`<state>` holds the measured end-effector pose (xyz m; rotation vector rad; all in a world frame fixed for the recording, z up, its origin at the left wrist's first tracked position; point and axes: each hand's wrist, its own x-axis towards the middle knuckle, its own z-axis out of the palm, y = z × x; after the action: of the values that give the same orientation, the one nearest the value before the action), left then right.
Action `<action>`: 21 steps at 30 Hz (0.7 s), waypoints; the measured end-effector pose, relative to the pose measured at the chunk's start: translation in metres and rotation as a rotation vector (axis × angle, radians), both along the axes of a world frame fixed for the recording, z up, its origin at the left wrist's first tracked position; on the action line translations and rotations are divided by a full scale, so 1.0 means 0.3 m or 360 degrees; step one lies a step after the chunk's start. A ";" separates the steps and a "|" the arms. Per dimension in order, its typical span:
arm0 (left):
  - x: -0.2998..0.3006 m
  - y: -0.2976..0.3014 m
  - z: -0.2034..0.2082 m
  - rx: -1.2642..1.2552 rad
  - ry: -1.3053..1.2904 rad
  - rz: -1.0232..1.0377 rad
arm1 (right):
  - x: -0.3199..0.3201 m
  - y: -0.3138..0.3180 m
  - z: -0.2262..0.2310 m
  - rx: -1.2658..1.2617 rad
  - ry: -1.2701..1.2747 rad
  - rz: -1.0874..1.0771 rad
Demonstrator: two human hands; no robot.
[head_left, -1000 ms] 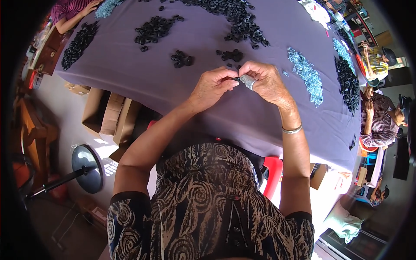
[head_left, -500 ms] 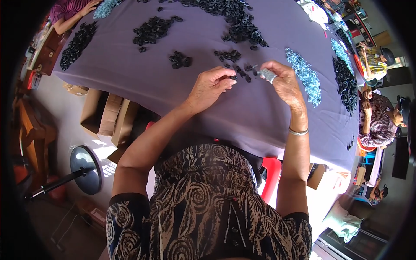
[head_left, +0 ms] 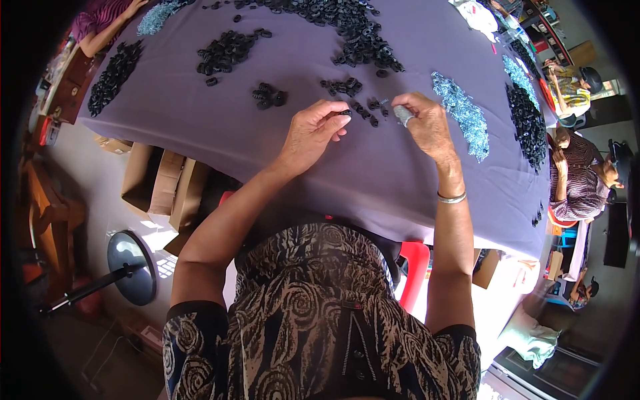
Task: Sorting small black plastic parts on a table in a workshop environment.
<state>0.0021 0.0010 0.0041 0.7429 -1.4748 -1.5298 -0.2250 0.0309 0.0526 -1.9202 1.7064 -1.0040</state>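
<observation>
L hand [head_left: 308,137] pinches blk piece [head_left: 346,113] (small)

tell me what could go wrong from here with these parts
The left hand holds a small black part at its fingertips, so it might slip. The right hand appears near loose black pieces and could scatter them. The pale blue pile beside that hand might get brushed.

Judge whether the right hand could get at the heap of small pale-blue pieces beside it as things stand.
Probably yes: the right hand is just left of the heap of small pale-blue pieces, and only purple tablecloth shows between them, with nothing visibly blocking.
</observation>
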 end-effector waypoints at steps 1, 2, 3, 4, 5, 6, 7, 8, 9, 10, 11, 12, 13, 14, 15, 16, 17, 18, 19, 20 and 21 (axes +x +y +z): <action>0.000 0.000 0.000 0.0027 0.0013 0.0024 | 0.011 0.004 0.010 0.0026 0.0086 0.0006; -0.002 -0.002 0.002 0.0027 0.0016 0.0028 | 0.013 0.004 0.013 0.0025 0.0089 0.0010; -0.001 -0.002 0.002 0.0030 0.0014 0.0009 | 0.016 0.007 0.013 0.0023 0.0190 0.0011; 0.000 -0.003 0.002 0.0033 0.0012 -0.0010 | 0.019 0.008 0.013 0.0021 0.0289 0.0012; 0.001 -0.003 0.001 0.0034 0.0013 -0.0010 | 0.025 0.006 0.013 0.0022 0.0290 0.0012; 0.001 -0.002 0.000 0.0018 -0.0005 -0.0009 | 0.030 0.003 0.014 -0.0045 0.0310 0.0031; 0.000 -0.002 -0.001 0.0001 -0.0023 -0.0007 | 0.031 0.000 0.016 -0.0113 0.0330 0.0051; -0.001 -0.001 -0.003 0.0002 -0.0022 -0.0008 | 0.025 -0.006 0.010 -0.0112 0.0331 0.0050; -0.001 -0.003 -0.004 -0.0030 -0.0034 -0.0007 | 0.017 -0.016 0.001 -0.0107 0.0390 0.0104; -0.001 -0.004 -0.005 -0.0062 -0.0047 -0.0007 | 0.012 -0.021 -0.005 -0.0103 0.0450 0.0157; -0.001 -0.004 -0.007 -0.0063 -0.0046 -0.0006 | 0.008 -0.021 -0.011 -0.0104 0.0451 0.0159; -0.001 -0.002 -0.009 -0.0064 -0.0014 -0.0020 | 0.011 -0.018 -0.013 -0.0108 0.0456 0.0159; -0.001 -0.001 -0.010 -0.0065 0.0017 -0.0034 | 0.014 -0.016 -0.014 -0.0111 0.0461 0.0158; -0.001 -0.001 -0.008 -0.0065 0.0017 -0.0031 | 0.017 -0.016 -0.013 -0.0111 0.0461 0.0162; -0.001 0.000 -0.004 -0.0055 0.0021 -0.0046 | 0.020 -0.014 -0.013 -0.0064 0.0395 0.0137; 0.000 0.000 -0.003 -0.0045 0.0024 -0.0062 | 0.024 -0.012 -0.013 -0.0016 0.0329 0.0112; 0.001 -0.001 -0.006 -0.0043 0.0024 -0.0061 | 0.029 -0.010 -0.012 -0.0015 0.0328 0.0113; 0.002 -0.003 -0.011 -0.0059 0.0024 -0.0061 | 0.034 -0.008 -0.010 0.0044 0.0293 0.0062; 0.004 -0.003 -0.013 -0.0074 0.0024 -0.0060 | 0.040 -0.007 -0.007 0.0103 0.0257 0.0012; 0.006 -0.002 -0.013 -0.0073 0.0024 -0.0056 | 0.047 -0.004 -0.005 0.0104 0.0257 0.0016; 0.005 -0.002 -0.011 -0.0081 0.0018 -0.0063 | 0.053 -0.002 -0.002 0.0145 0.0159 -0.0015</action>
<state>0.0036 0.0003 0.0007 0.6778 -1.5228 -1.5175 -0.2092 0.0303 0.0519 -1.9350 1.7856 -0.8312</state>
